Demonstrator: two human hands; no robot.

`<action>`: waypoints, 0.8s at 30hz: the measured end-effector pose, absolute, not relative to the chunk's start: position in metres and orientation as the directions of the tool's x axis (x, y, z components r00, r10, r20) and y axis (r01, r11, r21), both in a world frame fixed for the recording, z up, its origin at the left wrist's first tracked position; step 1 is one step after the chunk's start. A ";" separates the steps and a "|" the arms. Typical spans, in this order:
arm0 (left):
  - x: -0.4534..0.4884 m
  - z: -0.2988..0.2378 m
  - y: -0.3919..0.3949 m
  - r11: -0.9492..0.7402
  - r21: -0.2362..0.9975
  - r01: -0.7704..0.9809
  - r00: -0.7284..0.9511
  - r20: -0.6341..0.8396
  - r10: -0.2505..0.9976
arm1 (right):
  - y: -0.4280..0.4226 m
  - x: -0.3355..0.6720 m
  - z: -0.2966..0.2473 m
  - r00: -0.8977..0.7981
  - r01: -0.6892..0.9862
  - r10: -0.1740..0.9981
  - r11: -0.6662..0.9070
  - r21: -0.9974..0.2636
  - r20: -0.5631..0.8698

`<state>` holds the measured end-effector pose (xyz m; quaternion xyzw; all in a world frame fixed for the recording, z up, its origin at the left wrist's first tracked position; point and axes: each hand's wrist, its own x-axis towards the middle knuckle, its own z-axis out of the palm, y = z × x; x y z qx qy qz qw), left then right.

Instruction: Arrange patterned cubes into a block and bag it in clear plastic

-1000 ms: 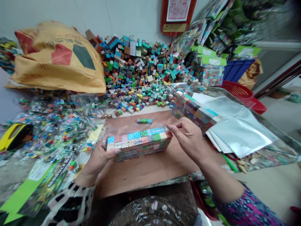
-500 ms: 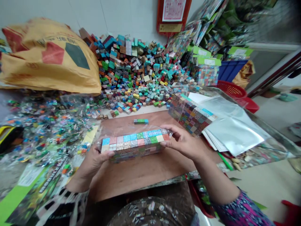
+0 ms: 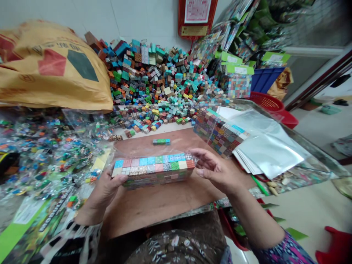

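Observation:
A long block of small coloured cubes (image 3: 154, 169), wrapped in clear plastic, lies across a brown board (image 3: 165, 198). My left hand (image 3: 106, 189) grips its left end with the thumb on the front face. My right hand (image 3: 216, 170) is at the block's right end, fingers stretched and touching the wrap there. A short row of green and blue cubes (image 3: 161, 141) lies loose on the board behind the block.
A big heap of loose coloured cubes (image 3: 159, 80) fills the back. A yellow sack (image 3: 52, 66) lies at the left, small clear packets (image 3: 46, 150) below it. Another wrapped cube block (image 3: 220, 132) and silver bags (image 3: 266, 146) are to the right. Red baskets (image 3: 275, 108) stand beyond.
The view has drifted so the block sits lower and further left. My right hand's fingers have loosened from a pinch on the block's right end to a stretched touch.

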<state>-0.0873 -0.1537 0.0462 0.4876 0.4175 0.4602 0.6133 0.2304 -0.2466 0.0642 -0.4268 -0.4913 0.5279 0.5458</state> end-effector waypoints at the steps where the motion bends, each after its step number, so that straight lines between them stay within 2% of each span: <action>1: -0.086 0.047 -0.154 0.107 0.981 -0.160 0.227 -0.069 0.971 | -0.247 0.231 0.061 -0.021 -0.177 0.997 0.065 -0.982 0.070; 4: -0.082 0.048 -0.155 0.110 0.979 -0.173 0.217 -0.071 0.974 | -0.245 0.224 0.051 0.092 -0.220 0.995 0.070 -0.973 0.051; 7: -0.078 0.047 -0.156 0.100 0.978 -0.181 0.224 -0.058 0.973 | -0.242 0.213 0.042 0.186 -0.345 0.982 0.076 -0.936 0.011; 11: -0.074 0.047 -0.160 0.098 0.979 -0.178 0.263 -0.049 0.964 | -0.240 0.201 0.028 0.232 -0.464 0.970 0.045 -0.884 -0.072; 15: -0.075 0.049 -0.164 0.131 0.984 -0.118 0.257 -0.097 0.961 | -0.243 0.199 0.017 0.223 -0.441 0.966 -0.021 -0.897 -0.132; 20: -0.095 0.050 -0.168 0.219 0.972 0.084 0.255 -0.234 0.938 | -0.244 0.209 0.016 0.160 -0.332 0.960 -0.169 -0.928 -0.232; 24: -0.113 0.052 -0.172 0.266 0.963 0.031 0.209 -0.267 0.941 | -0.240 0.220 0.021 0.043 -0.392 0.915 -0.355 -0.849 -0.402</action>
